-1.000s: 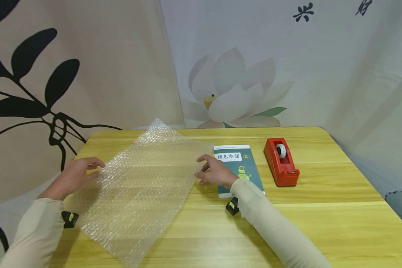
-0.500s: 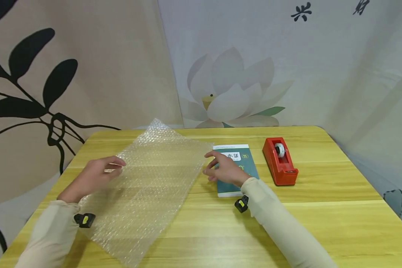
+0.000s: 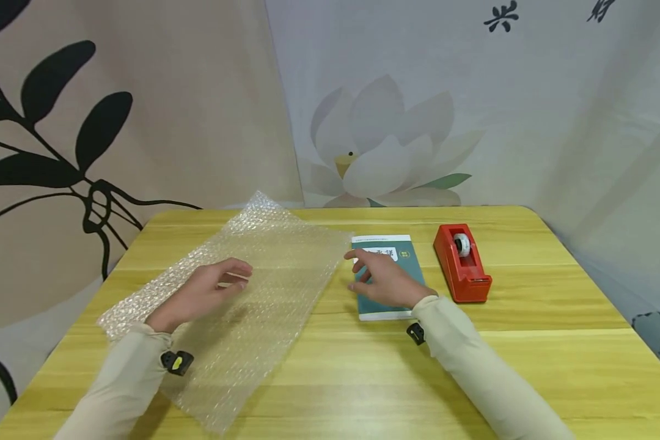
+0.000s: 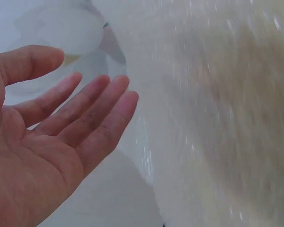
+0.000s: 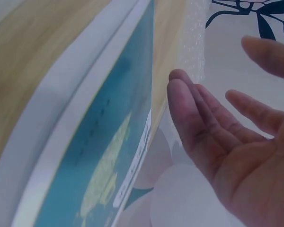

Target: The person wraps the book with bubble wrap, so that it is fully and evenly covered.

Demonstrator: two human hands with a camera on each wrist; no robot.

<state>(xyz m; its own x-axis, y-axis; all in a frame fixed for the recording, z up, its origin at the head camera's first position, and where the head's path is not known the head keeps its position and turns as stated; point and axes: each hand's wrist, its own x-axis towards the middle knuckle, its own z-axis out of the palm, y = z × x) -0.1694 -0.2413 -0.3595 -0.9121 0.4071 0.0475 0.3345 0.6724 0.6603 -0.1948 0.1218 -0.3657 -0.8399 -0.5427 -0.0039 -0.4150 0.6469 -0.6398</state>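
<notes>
A clear sheet of bubble wrap [image 3: 275,287] lies slantwise over the left half of the table. Above its middle hovers my left hand [image 3: 206,290], fingers loosely bent and holding nothing; the left wrist view shows its palm [image 4: 42,161] facing the camera beside the bubble wrap [image 4: 217,118]. My right hand [image 3: 387,278] is over the green book [image 3: 387,305], covering part of its cover, with nothing in its grasp. In the right wrist view the book [image 5: 104,123] stands out next to the right hand's relaxed fingers [image 5: 194,118].
A red tape dispenser [image 3: 464,266] with a roll of tape sits right of the book. The yellow wooden table [image 3: 555,366] ends at a fabric backdrop [image 3: 396,110] printed with a lotus and leaves. Small black cameras [image 3: 178,362] are strapped at both wrists.
My left hand has moved right, from the bubble wrap's left edge to over its middle. My right hand has shifted slightly right, away from the wrap's edge and further over the book.
</notes>
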